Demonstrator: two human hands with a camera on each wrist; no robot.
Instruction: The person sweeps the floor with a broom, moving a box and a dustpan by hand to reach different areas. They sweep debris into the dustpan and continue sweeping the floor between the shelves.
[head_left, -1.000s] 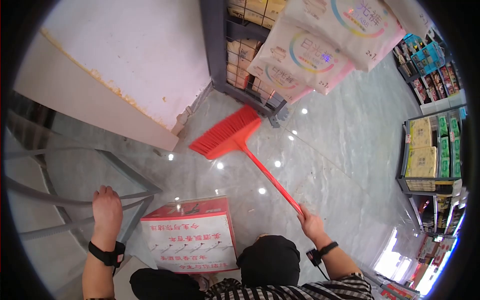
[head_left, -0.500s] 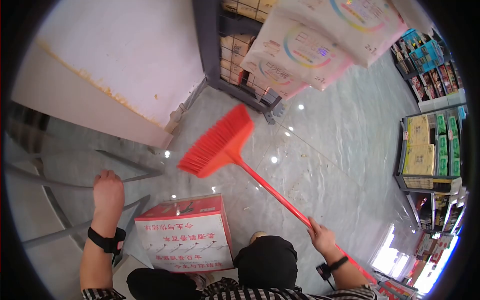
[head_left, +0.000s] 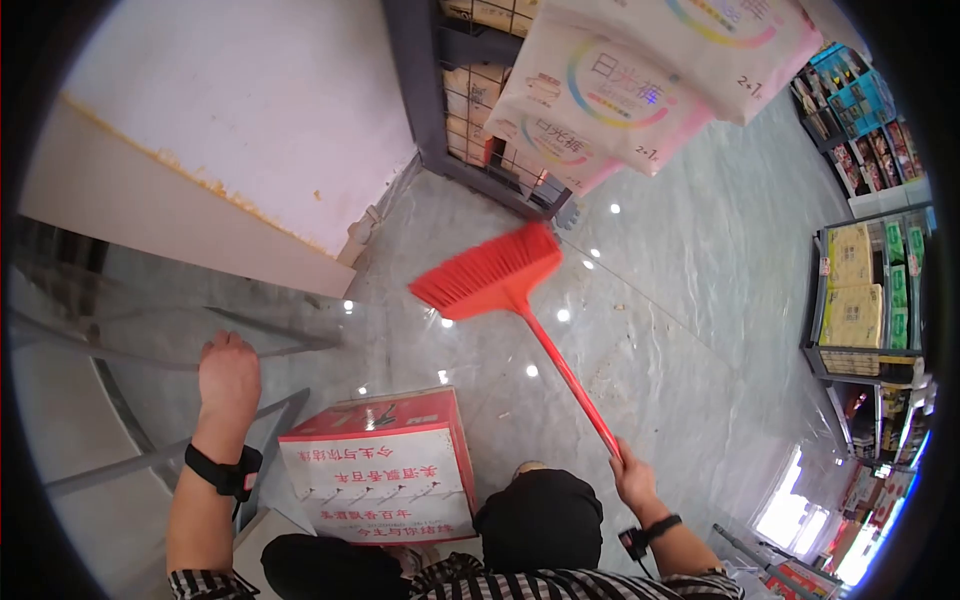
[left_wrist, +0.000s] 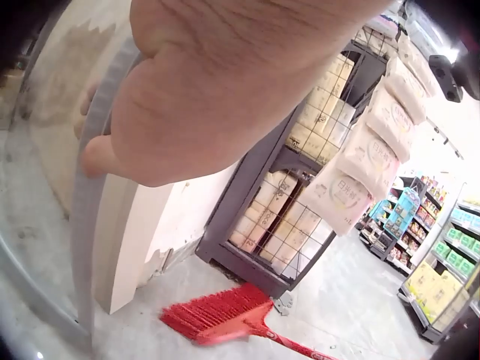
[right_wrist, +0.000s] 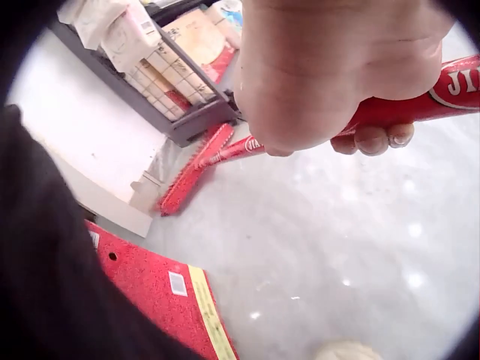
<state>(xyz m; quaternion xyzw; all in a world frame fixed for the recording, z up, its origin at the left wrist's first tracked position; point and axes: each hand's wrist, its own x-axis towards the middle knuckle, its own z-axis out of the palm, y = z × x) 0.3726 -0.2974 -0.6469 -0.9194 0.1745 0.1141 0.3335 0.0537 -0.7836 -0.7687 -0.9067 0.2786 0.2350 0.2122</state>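
A red broom (head_left: pixel 488 284) reaches from my right hand (head_left: pixel 634 482) forward to the floor near a shelf's foot, its bristles facing left and away from me. The right hand grips the red broom handle (right_wrist: pixel 457 90), with fingertips showing below it in the right wrist view. On the left, my left hand (head_left: pixel 230 378) holds a thin grey bar (left_wrist: pixel 84 225), part of a grey frame. In the left wrist view its fingers (left_wrist: pixel 100 157) are curled about that bar. Between the hands, a red and white cardboard box (head_left: pixel 375 480) sits on the floor before my legs.
A dark wire-sided shelf (head_left: pixel 432 140) stands ahead, with white-and-pink packages (head_left: pixel 625 95) hanging off it. A white wall panel (head_left: pixel 230 90) rises at front left. Shelves of goods (head_left: pixel 868 285) line the right. Shiny grey tiles (head_left: pixel 700 330) cover the floor.
The broom head came back left towards me half a second ago, then moved away and right again. The right hand went back and returned with it. The left hand has stayed on the bar.
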